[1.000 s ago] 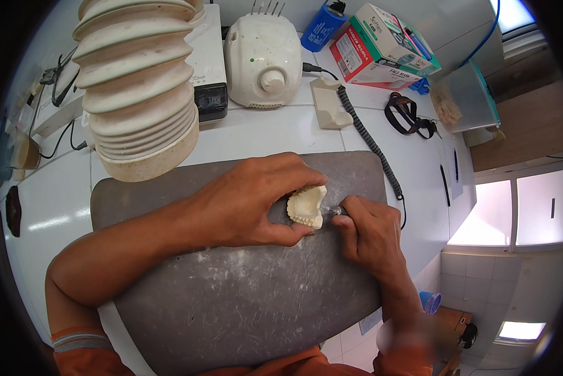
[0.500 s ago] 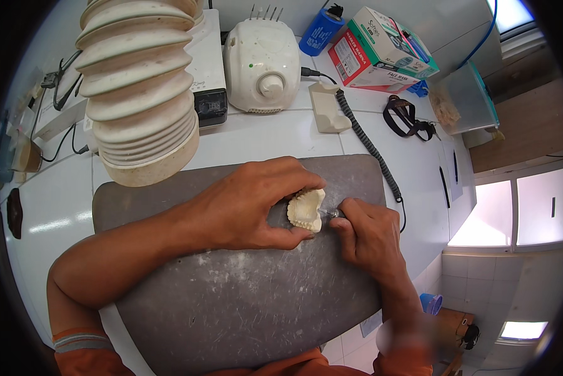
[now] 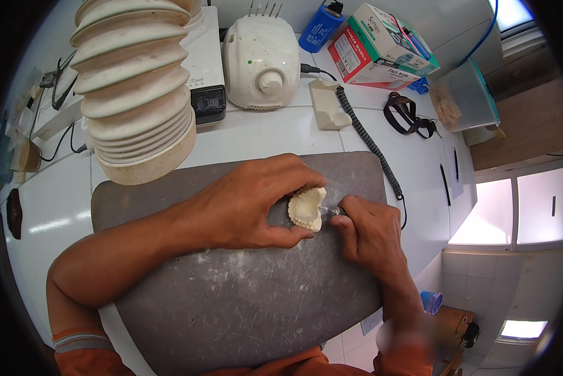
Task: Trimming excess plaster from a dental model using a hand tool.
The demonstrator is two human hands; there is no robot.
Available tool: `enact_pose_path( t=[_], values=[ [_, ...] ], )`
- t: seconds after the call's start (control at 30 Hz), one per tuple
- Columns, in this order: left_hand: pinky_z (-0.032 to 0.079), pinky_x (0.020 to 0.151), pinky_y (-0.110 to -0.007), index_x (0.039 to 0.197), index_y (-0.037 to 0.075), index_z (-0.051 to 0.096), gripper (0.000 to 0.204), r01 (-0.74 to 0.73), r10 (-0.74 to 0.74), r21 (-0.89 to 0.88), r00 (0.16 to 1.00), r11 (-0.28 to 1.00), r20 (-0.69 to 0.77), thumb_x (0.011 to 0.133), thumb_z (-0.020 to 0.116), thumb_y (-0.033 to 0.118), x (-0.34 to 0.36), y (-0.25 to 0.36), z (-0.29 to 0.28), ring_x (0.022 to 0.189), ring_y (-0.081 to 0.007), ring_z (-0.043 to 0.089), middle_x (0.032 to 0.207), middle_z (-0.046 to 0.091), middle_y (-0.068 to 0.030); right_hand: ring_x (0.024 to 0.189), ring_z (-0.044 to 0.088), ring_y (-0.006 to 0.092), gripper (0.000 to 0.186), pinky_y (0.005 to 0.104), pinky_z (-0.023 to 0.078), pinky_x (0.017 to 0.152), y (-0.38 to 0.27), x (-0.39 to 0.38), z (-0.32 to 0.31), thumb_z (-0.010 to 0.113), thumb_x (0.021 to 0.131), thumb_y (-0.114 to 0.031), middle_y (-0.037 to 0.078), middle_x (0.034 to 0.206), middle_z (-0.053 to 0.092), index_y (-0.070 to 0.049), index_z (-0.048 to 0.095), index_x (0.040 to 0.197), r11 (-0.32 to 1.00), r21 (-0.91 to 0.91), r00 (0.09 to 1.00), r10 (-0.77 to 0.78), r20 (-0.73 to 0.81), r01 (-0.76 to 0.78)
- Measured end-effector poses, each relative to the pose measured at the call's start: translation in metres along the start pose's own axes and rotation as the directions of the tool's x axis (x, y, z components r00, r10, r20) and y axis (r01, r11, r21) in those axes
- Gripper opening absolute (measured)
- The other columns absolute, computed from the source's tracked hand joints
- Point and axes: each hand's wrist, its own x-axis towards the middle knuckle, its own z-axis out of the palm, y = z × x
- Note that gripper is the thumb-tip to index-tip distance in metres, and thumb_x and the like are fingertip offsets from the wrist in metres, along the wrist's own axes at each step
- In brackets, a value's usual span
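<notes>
A cream-coloured dental cast [image 3: 306, 209] with a row of moulded teeth is pinched between the thumb and fingers of my left hand [image 3: 256, 203], above the grey board. My right hand [image 3: 372, 233] is closed around a rotary handpiece [image 3: 335, 211]. Its metal tip points left and meets the open right side of the cast, or comes very near it; I cannot tell which. Most of the handpiece is hidden behind my fingers. Pale dust and scratches mark the grey board [image 3: 256, 313] under both hands.
A ribbed white suction hose [image 3: 137, 94] hangs at upper left. Behind stand a white control unit [image 3: 263, 62] with a knob and burs on top, a handpiece rest [image 3: 328, 106], a coiled cord [image 3: 372, 147], a blue can [image 3: 321, 28], mask boxes [image 3: 372, 59] and a black strap [image 3: 408, 116].
Both hands hold nearly the same place, the cast and handpiece with them. The view has shifted very slightly.
</notes>
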Motion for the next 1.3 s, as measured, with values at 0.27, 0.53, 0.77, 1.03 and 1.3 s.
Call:
enact_pose_path(
  t=[0.27,0.53,0.77,1.03,1.3],
  values=[
    [0.061,0.104,-0.043,0.140,0.005,0.071,0.069,-0.028,0.028,-0.005,1.000,1.000,-0.008,0.081,0.100,0.022,0.0011,-0.0021,0.0006,0.121,-0.0322,0.075,0.131,0.074,-0.0132,0.062,0.067,0.0322,0.039,0.0449,0.049,0.056,0.0031,-0.0005,-0.0019,0.073,0.110,-0.041,0.009,0.074,0.063,-0.008,0.064,0.092,0.999,0.028,1.000,-0.019,0.019,0.019],
    [0.061,0.104,-0.042,0.140,0.005,0.071,0.068,-0.041,0.041,-0.007,0.999,0.999,-0.014,0.081,0.100,0.021,-0.0002,-0.0014,0.0014,0.120,-0.0321,0.075,0.131,0.074,-0.0130,0.061,0.067,0.0306,0.038,0.0438,0.048,0.056,0.0018,0.0007,-0.0010,0.074,0.109,-0.041,0.008,0.072,0.062,-0.009,0.063,0.091,0.999,-0.002,0.999,-0.042,0.021,0.042],
    [0.062,0.104,-0.042,0.140,0.005,0.071,0.067,-0.037,0.037,-0.006,0.999,0.999,-0.015,0.081,0.099,0.020,0.0000,-0.0009,0.0010,0.120,-0.0318,0.075,0.131,0.074,-0.0132,0.059,0.066,0.0292,0.038,0.0435,0.047,0.054,-0.0004,0.0003,0.0005,0.074,0.109,-0.041,0.006,0.072,0.061,-0.010,0.063,0.091,0.999,-0.018,0.999,-0.032,0.000,0.032],
    [0.062,0.104,-0.042,0.142,0.005,0.071,0.069,-0.020,0.020,-0.005,1.000,1.000,0.000,0.082,0.099,0.021,0.0009,-0.0004,0.0000,0.122,-0.0321,0.075,0.132,0.074,-0.0136,0.060,0.066,0.0293,0.038,0.0438,0.047,0.054,-0.0022,0.0000,0.0027,0.073,0.110,-0.042,0.007,0.074,0.063,-0.010,0.063,0.092,1.000,-0.024,0.999,0.017,-0.027,-0.018],
    [0.062,0.105,-0.044,0.145,0.005,0.070,0.071,-0.016,0.016,-0.011,1.000,1.000,0.023,0.082,0.099,0.022,0.0009,-0.0011,-0.0009,0.123,-0.0342,0.075,0.134,0.074,-0.0148,0.059,0.066,0.0295,0.039,0.0438,0.047,0.054,-0.0013,0.0002,0.0032,0.071,0.112,-0.042,0.008,0.075,0.063,-0.009,0.063,0.093,1.000,-0.015,0.999,0.008,-0.034,-0.009]
  ],
)
